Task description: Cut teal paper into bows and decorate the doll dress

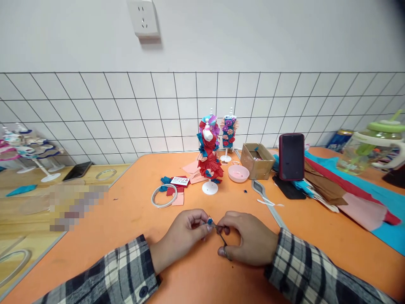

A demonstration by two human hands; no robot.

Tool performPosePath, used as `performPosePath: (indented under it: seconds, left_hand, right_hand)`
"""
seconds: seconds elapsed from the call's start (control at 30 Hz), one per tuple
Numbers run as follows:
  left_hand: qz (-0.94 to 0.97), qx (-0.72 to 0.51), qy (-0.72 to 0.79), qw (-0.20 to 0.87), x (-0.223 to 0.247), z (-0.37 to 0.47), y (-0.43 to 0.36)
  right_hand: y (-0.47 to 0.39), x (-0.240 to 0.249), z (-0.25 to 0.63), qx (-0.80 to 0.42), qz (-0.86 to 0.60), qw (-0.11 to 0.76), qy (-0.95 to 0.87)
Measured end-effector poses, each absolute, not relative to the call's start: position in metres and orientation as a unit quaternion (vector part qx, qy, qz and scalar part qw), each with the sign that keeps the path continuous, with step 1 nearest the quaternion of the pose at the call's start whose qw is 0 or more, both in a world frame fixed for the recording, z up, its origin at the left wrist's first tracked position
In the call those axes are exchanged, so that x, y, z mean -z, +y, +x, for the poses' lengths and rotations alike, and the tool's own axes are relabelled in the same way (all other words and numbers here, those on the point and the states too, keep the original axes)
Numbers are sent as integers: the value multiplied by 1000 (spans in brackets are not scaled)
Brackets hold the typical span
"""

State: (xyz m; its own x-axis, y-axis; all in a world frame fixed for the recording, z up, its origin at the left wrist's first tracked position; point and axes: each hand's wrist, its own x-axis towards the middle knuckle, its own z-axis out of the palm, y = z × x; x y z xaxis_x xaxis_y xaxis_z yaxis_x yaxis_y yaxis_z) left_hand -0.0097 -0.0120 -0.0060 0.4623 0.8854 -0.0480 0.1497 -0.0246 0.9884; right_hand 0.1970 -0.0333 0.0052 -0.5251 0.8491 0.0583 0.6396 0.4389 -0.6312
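Between thumb and fingers, my left hand [190,226] pinches a small blue paper flower [210,221]. My right hand [249,236] has its thumb and fingers in the handles of small metal scissors [224,241], whose tips meet the flower's underside. Beyond both hands stands a little white dress form [210,185] in a red crepe-paper dress [210,162] with blue pieces on it. A second dress form [229,133], covered in purple, red and pink paper flowers, is behind it to the right.
Left of the stand lie a roll of tape [154,198] and paper scraps [177,199]. To the right are a pink bowl [238,174], a cardboard box [262,168], tweezers [260,190], a propped phone [291,156], crepe-paper sheets [363,207] and a clear jug [354,154].
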Motion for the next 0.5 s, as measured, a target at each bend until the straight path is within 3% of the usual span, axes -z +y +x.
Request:
performPosePath:
  seconds: [0.5]
  left_hand:
    - [650,-217,382,620,-2,-19,-9]
  right_hand:
    - [-30,-19,204,-311,-395,125,-855]
